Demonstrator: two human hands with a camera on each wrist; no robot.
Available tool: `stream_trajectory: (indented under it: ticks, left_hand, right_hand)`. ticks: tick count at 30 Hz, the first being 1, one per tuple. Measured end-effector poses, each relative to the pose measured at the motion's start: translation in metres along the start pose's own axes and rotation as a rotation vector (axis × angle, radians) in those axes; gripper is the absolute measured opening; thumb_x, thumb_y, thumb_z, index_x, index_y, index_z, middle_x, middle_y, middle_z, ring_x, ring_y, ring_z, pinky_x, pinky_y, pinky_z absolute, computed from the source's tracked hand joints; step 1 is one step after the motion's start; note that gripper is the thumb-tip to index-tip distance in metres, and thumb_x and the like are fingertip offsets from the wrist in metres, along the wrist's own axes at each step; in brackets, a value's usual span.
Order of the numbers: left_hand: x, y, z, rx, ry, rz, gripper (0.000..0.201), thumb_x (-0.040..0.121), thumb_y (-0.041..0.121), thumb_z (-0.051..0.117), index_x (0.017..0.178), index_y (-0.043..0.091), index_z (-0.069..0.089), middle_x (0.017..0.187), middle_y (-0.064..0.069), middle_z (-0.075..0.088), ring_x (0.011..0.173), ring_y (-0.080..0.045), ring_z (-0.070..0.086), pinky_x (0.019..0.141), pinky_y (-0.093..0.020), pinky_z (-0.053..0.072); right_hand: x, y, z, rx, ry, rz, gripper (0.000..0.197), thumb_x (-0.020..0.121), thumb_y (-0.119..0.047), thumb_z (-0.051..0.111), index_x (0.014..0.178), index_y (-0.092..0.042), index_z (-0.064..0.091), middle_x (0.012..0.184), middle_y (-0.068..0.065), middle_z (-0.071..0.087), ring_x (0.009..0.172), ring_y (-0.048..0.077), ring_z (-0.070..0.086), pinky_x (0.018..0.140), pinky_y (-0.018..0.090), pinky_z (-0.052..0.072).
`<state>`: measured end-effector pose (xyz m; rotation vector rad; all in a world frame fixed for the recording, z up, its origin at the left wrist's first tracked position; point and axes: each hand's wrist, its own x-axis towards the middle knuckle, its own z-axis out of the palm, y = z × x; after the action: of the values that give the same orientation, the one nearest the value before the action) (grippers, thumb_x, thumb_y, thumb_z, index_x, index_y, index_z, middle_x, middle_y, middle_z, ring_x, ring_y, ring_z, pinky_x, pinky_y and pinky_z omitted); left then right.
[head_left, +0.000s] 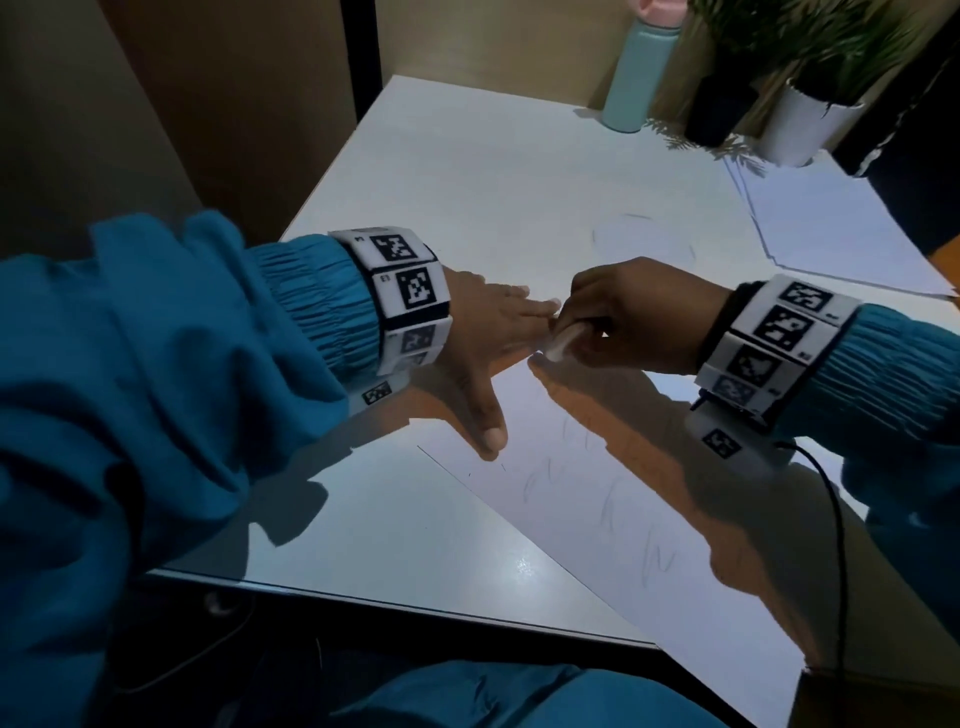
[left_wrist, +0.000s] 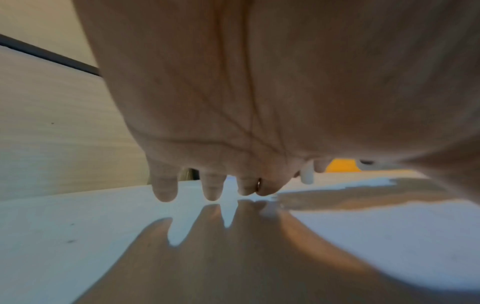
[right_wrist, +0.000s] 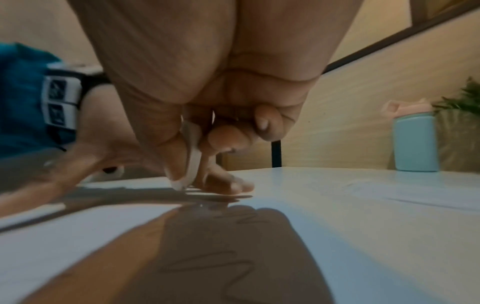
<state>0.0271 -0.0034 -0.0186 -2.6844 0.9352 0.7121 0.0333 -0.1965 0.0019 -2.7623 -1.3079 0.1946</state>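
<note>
A white sheet of paper with faint pencil scribbles lies on the white table. My left hand rests flat on the sheet's upper left part, fingers straight and thumb spread toward me. Right beside its fingertips, my right hand pinches a small white eraser and holds its tip down on the paper. In the right wrist view the eraser sits between thumb and curled fingers, touching the sheet. The left wrist view shows my straight fingers just above the surface, with the eraser beyond them.
A teal bottle with a pink lid, a black pot and a white plant pot stand at the table's far edge. A stack of loose sheets lies at the right. A black cable hangs from my right wrist.
</note>
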Motion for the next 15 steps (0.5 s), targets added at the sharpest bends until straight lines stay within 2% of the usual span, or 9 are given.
stream_trajectory:
  ticks: [2,5,6,8,9,11,13,14,15]
  left_hand:
    - [0.004,0.001,0.007,0.055,0.001,-0.017,0.14,0.049,0.094,0.055,0.154,0.034,-0.017,0.161,0.017,-0.02,0.15,-0.016,-0.014,0.121,-0.052,0.002]
    - [0.006,0.001,0.012,0.077,0.023,-0.018,0.138,0.052,0.092,0.056,0.155,0.032,-0.014,0.162,0.016,-0.018,0.15,-0.018,-0.014,0.12,-0.055,0.009]
    - [0.006,0.001,0.012,0.067,0.018,-0.015,0.139,0.049,0.094,0.055,0.154,0.034,-0.013,0.162,0.017,-0.018,0.15,-0.019,-0.014,0.119,-0.056,0.012]
    - [0.006,0.003,0.009,0.05,-0.002,-0.003,0.141,0.044,0.095,0.054,0.152,0.038,-0.017,0.161,0.018,-0.019,0.15,-0.02,-0.014,0.118,-0.058,0.015]
    - [0.006,0.004,0.008,0.051,-0.014,-0.007,0.141,0.045,0.093,0.056,0.152,0.039,-0.019,0.161,0.017,-0.02,0.15,-0.021,-0.015,0.118,-0.058,0.015]
    - [0.007,0.005,0.008,0.072,-0.027,-0.032,0.139,0.052,0.09,0.059,0.153,0.035,-0.019,0.161,0.016,-0.021,0.15,-0.021,-0.015,0.118,-0.057,0.017]
    - [0.008,0.005,0.008,0.101,-0.021,-0.048,0.14,0.055,0.09,0.059,0.153,0.029,-0.02,0.161,0.015,-0.022,0.15,-0.02,-0.015,0.117,-0.055,0.019]
    - [0.009,0.005,0.009,0.106,-0.019,-0.048,0.141,0.055,0.09,0.058,0.153,0.028,-0.02,0.161,0.014,-0.023,0.151,-0.02,-0.015,0.117,-0.055,0.02]
    - [0.01,0.004,0.009,0.101,-0.02,-0.047,0.141,0.054,0.09,0.059,0.154,0.027,-0.019,0.161,0.014,-0.022,0.15,-0.02,-0.015,0.117,-0.056,0.02]
  right_hand:
    - [0.011,0.002,0.002,-0.066,-0.028,0.057,0.058,0.068,-0.044,0.021,0.074,-0.013,0.071,0.07,0.001,0.054,0.063,0.027,0.054,0.061,0.033,0.046]
    - [0.016,-0.005,0.008,-0.105,-0.048,0.079,0.055,0.062,-0.046,0.014,0.067,-0.017,0.061,0.067,-0.004,0.044,0.064,0.025,0.047,0.064,0.032,0.045]
    - [0.014,-0.014,0.011,-0.081,-0.078,0.06,0.046,0.065,-0.044,0.016,0.064,-0.022,0.057,0.068,-0.004,0.047,0.064,0.024,0.047,0.065,0.03,0.045]
    - [0.006,-0.03,0.015,0.007,-0.194,0.069,0.023,0.073,-0.034,0.032,0.057,-0.025,0.046,0.068,-0.003,0.054,0.062,0.022,0.046,0.061,0.022,0.039]
    - [0.003,-0.032,0.014,0.028,-0.239,0.058,0.02,0.074,-0.029,0.038,0.055,-0.025,0.041,0.066,-0.002,0.054,0.06,0.022,0.045,0.059,0.019,0.036]
    - [0.007,-0.02,0.011,-0.033,-0.226,0.084,0.028,0.07,-0.035,0.03,0.056,-0.02,0.048,0.066,0.001,0.054,0.061,0.026,0.049,0.059,0.024,0.041]
    - [0.014,0.002,0.004,-0.032,-0.101,0.117,0.055,0.063,-0.043,0.018,0.068,-0.017,0.066,0.07,0.0,0.054,0.066,0.029,0.056,0.063,0.028,0.044]
    - [0.014,0.006,0.004,-0.027,-0.063,0.101,0.059,0.062,-0.044,0.017,0.07,-0.017,0.068,0.07,0.0,0.055,0.066,0.028,0.057,0.063,0.029,0.045]
    - [0.012,0.0,0.005,-0.018,-0.067,0.105,0.053,0.063,-0.044,0.018,0.067,-0.021,0.066,0.069,-0.001,0.055,0.065,0.027,0.056,0.064,0.029,0.046]
